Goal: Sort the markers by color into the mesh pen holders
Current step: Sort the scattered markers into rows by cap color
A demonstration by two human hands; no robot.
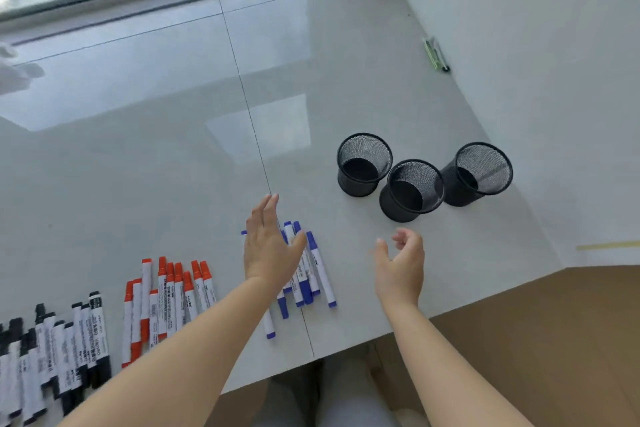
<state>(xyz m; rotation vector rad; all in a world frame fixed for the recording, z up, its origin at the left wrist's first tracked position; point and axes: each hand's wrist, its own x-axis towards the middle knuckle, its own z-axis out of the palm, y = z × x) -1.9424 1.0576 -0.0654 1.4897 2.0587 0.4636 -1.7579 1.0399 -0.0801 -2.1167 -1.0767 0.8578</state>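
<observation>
**Gather the blue markers before you lift**

Head view: your left hand (268,246) hovers flat and spread wide, holding nothing, directly over the blue markers (313,267), which lie in a loose bundle on the tabletop (173,166). Your right hand (401,263) is just to the side of that bundle, fingers loosely curled and apart, also empty. The three mesh pen holders (412,191) stand upright and look empty, ahead of your right hand; the middle one touches or nearly touches its neighbours.

The step in hand looks like picking up the blue group. Bring the left hand down and rake the bundle together so the barrels lie parallel, since a few stick out toward you past the rest. Close around the middle of the barrels, not the caps, or the ends will fan out and slip. Use your right hand to square up the ends, then steady the nearest holder; the mesh cups look light and may tip when markers go in at a slant.

The red markers (166,302) and black markers (62,350) lie beyond your left forearm; keep your arm clear so you don't mix them.
</observation>
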